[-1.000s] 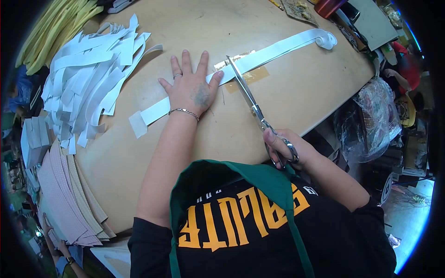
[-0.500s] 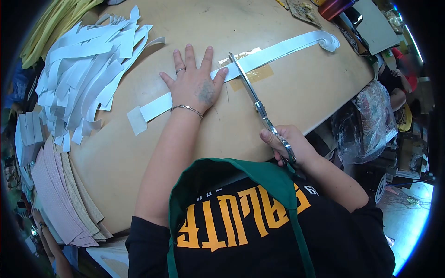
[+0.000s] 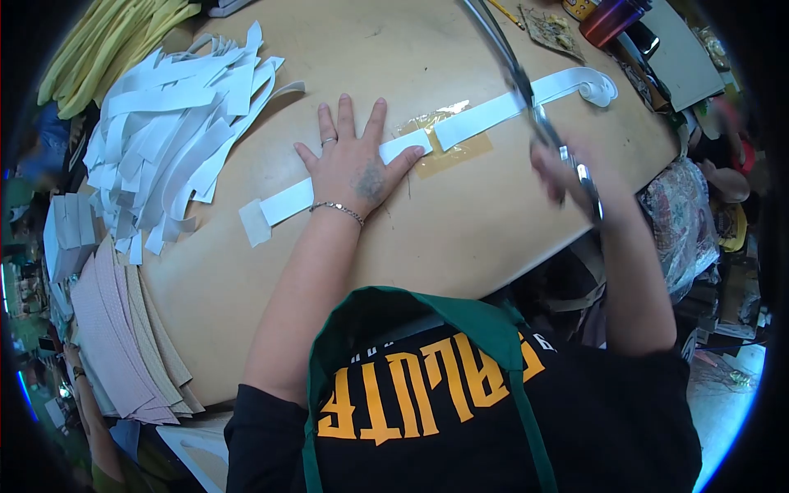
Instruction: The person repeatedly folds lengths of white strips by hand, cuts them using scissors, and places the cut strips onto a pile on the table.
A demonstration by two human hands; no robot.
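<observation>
My left hand lies flat with fingers spread, pressing a short white strip onto the table. A small pale piece sits at the strip's left end. Past a narrow gap, a longer white strip runs up to the right and ends in a loose roll. Brown tape on the table shows under the gap. My right hand, blurred, grips a pair of long metal scissors, raised with the blades pointing up over the longer strip.
A heap of cut white strips covers the upper left, beside yellow strips. Stacked patterned sheets lie at the left edge. A tumbler and a pencil are at the upper right. Another person's arm shows at lower left.
The white strip has been cut through and now has a gap over the tape. My right hand has moved up and right with the scissors. My left hand stays on the strip.
</observation>
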